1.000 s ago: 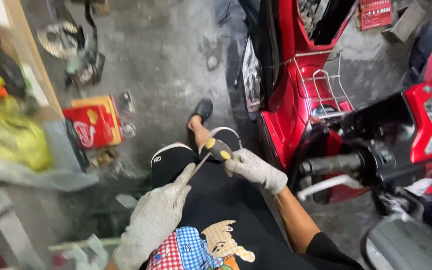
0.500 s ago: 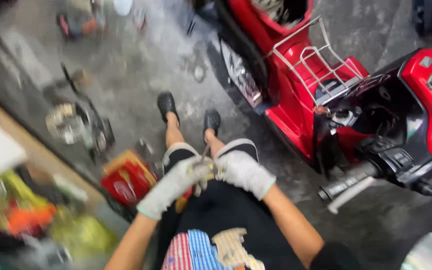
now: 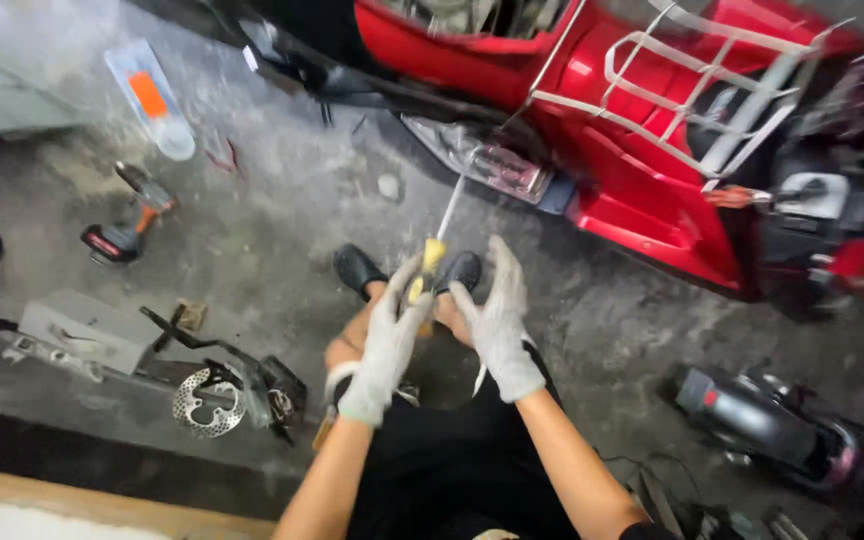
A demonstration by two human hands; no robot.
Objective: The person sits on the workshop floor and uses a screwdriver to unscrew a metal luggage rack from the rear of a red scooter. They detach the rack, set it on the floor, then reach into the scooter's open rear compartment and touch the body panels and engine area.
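Both my hands wear grey-white work gloves and are held up in front of my knees. My left hand [image 3: 387,345] grips a screwdriver [image 3: 432,258] by its yellow and black handle. The thin metal shaft points up and away toward the tail of a red scooter [image 3: 642,200]. My right hand [image 3: 497,320] is just right of the handle, fingers stretched upward and apart, holding nothing. Below the hands are my black shoes [image 3: 357,268] on the concrete floor.
The scooter carries a metal rack [image 3: 742,110] and fills the upper right. A cordless drill [image 3: 127,225], a bottle with an orange label [image 3: 152,100], a grey box [image 3: 82,330] and a brake disc [image 3: 207,400] lie on the left. A black part [image 3: 762,420] lies at lower right.
The view swung toward the scooter. My hands rose from my lap, the screwdriver now points up at the scooter, and my right hand has come off it and spread.
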